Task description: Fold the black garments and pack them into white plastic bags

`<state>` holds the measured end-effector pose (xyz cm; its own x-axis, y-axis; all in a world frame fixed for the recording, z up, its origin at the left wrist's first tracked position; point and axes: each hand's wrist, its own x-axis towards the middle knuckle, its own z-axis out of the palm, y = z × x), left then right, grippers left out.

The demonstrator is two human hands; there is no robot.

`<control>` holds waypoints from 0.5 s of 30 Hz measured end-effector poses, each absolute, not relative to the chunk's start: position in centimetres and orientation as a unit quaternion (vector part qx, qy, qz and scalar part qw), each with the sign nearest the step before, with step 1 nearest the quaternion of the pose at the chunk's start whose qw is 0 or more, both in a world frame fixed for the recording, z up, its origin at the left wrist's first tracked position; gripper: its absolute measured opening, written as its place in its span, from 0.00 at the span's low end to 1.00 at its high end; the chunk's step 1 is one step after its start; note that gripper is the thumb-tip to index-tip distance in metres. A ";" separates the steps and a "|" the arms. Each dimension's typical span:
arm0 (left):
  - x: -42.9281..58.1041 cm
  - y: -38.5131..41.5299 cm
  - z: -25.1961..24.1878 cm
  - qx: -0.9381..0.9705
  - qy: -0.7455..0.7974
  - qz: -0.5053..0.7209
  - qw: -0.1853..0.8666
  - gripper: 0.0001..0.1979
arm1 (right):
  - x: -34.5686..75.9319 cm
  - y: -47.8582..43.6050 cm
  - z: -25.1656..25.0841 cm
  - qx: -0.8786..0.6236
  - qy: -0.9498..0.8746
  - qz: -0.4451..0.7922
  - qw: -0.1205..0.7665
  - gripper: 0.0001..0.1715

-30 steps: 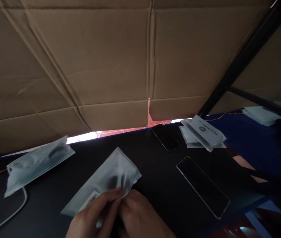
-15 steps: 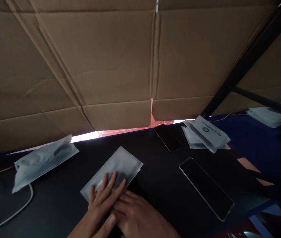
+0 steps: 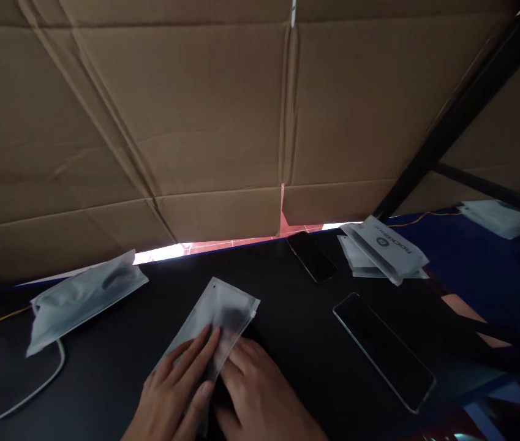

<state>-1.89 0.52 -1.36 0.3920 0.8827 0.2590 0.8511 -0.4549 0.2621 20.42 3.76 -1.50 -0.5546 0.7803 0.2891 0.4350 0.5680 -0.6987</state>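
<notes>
A frosted translucent zip pouch (image 3: 229, 300) lies slanted on the black table, with a small slider at its right corner. It looks folded or tilted up along its right side, and a darker patch shows through it. My left hand (image 3: 174, 383) grips the pouch from the left, its fingers close together across the upper face and its thumb by the right edge. Against that right edge is my right hand (image 3: 260, 392), curled, with its fingertips partly hidden under the pouch. Both hands touch the pouch near the front of the table.
Another filled pouch (image 3: 87, 300) lies at left beside a white cable (image 3: 16, 410). To the right are a dark phone (image 3: 312, 257), a larger phone in a clear case (image 3: 383, 352) and stacked printed pouches (image 3: 386, 248). Cardboard (image 3: 223, 110) stands behind; a black bar (image 3: 452, 122) slants at right.
The pouch has turned and narrowed in view, its right side tilting up. My left fingers have drawn together, and my right hand has moved slightly right, apart from my left.
</notes>
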 end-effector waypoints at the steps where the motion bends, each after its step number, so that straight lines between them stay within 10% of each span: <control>1: -2.2 0.8 -1.5 0.834 0.524 0.169 0.031 0.34 | 21.5 3.8 -1.1 -0.331 -0.856 0.288 0.274 0.28; 9: -1.8 0.4 -3.8 0.839 0.527 0.129 0.033 0.36 | 25.1 2.8 -3.8 -0.346 -0.895 0.203 0.197 0.41; 15: -0.1 -1.1 -4.2 0.811 0.558 0.141 0.108 0.45 | 22.4 3.2 -3.3 -0.308 -0.902 0.159 0.258 0.19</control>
